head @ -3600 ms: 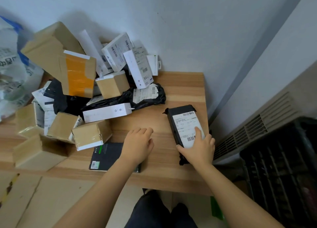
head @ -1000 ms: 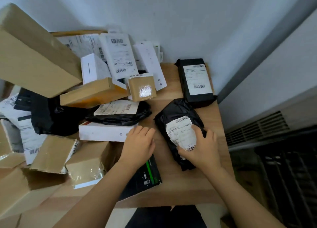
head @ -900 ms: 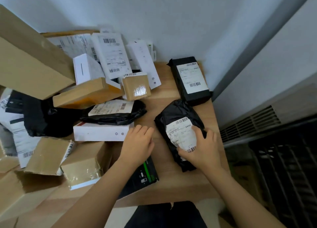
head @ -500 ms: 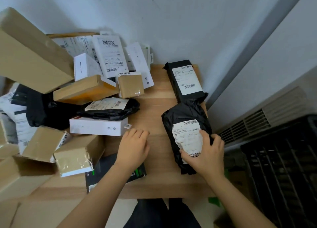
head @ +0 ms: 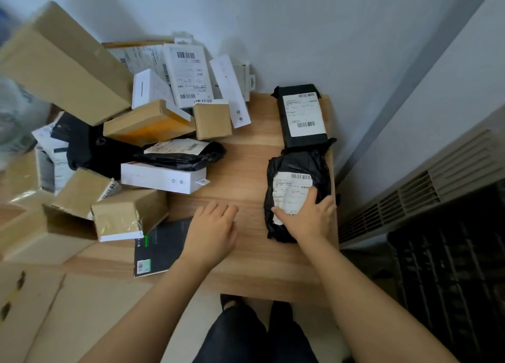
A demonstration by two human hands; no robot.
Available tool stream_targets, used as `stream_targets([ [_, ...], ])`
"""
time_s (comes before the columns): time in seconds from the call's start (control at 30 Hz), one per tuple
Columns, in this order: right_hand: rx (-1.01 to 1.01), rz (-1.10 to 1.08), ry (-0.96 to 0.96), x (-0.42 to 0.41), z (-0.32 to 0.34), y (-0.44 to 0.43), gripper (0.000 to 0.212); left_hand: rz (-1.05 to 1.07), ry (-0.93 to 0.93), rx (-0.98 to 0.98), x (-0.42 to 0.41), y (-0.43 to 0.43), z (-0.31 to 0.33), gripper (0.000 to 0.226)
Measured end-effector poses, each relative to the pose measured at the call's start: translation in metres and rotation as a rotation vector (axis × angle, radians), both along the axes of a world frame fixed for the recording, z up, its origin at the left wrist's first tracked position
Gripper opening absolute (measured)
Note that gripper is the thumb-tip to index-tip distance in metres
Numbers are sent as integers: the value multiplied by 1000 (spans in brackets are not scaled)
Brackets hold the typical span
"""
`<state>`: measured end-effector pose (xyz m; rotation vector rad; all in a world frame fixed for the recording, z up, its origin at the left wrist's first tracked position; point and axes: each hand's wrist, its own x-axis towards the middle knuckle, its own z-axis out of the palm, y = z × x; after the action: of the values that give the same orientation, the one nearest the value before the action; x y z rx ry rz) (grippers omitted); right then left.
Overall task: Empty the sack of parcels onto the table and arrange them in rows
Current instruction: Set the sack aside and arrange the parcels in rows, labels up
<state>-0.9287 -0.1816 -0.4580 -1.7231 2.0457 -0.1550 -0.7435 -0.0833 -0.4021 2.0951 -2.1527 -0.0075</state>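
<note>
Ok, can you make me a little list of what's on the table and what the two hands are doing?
Place: wooden table in a corner by a white wall
Row so far: flat black parcel at the back right, crumpled black bag just in front of it
Right hand: lies on the crumpled black bag, fingers spread over its label
Left hand: rests on the table, holds nothing, partly over a dark flat box
Not sorted yet: pile of boxes and bags on the left

The barcoded label point(head: 289, 190) under the right hand's point(head: 308, 219) fingers point(head: 312, 197) and the far label point(head: 302, 115) beyond them bore print too small to read.
</note>
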Motion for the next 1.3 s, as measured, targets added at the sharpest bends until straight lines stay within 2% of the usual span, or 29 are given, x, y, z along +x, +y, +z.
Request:
stream_targets([
  [0.17, 17, 45, 14, 1, 3, -13, 103, 6, -24, 3, -3, 3, 2, 22],
  [0.4, -31, -53, 50, -15, 2, -1, 99, 10, -39, -21, -5, 2, 3, 20],
  [0.63, 14, 71, 45, -10, 5, -27, 106, 31, -25, -36, -1, -7, 10, 22],
  [0.77, -95, 95, 133, -14, 12, -25, 88, 46, -34, -41, 9, -16, 17, 22],
  [0.93, -261, 235, 71, -1, 31, -33, 50, 55, -55, -84, 27, -30, 29, 24],
  [1.17, -322, 338, 28, 48, 54, -44, 45, 43, -67, -137, 78, -60, 42, 20],
  [1.3, -353, 340, 44, 87, 67, -51, 45, -22, -46, -240, 115, -81, 50, 19],
])
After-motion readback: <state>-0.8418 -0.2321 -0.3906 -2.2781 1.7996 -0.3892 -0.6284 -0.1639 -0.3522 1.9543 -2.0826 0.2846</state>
